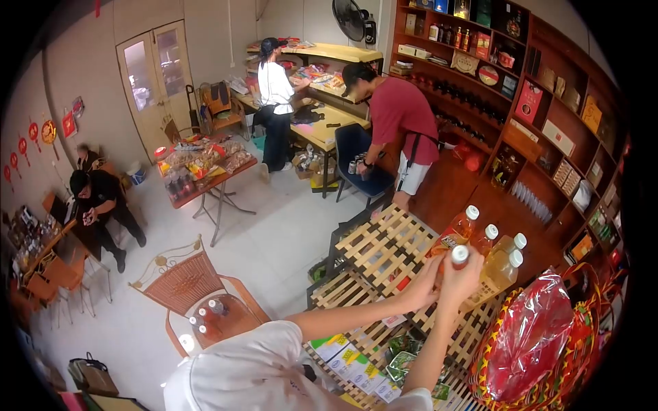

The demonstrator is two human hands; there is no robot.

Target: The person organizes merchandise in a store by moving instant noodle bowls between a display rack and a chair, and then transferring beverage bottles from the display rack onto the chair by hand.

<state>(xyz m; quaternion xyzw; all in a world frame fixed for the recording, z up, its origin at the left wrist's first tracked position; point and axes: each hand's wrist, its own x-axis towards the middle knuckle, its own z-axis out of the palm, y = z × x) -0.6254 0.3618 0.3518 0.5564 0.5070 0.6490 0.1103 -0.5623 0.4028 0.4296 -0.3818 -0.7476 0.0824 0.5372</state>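
Note:
My right hand (pixel 460 282) is wrapped round a white-capped drink bottle (pixel 460 256); only its cap and neck show above the fingers. Close against it, my left hand (pixel 419 288) is closed on the same bottle from the left, its fingertips partly hidden. Just beyond stand an orange drink bottle (pixel 458 229) with a red label and another orange bottle (pixel 484 240). To their right are two pale-yellow drink bottles (pixel 502 270), also white-capped. All of these are at the upper end of a slatted wooden rack (pixel 384 240).
A basket (pixel 524 342) in red wrap stands at the right. Several bottles sit on a wicker chair (pixel 181 291). Snack packs cover a folding table (pixel 212 185). Co-workers are a person in a red shirt (pixel 404 116), one in white (pixel 274 85) and one in black (pixel 103 205).

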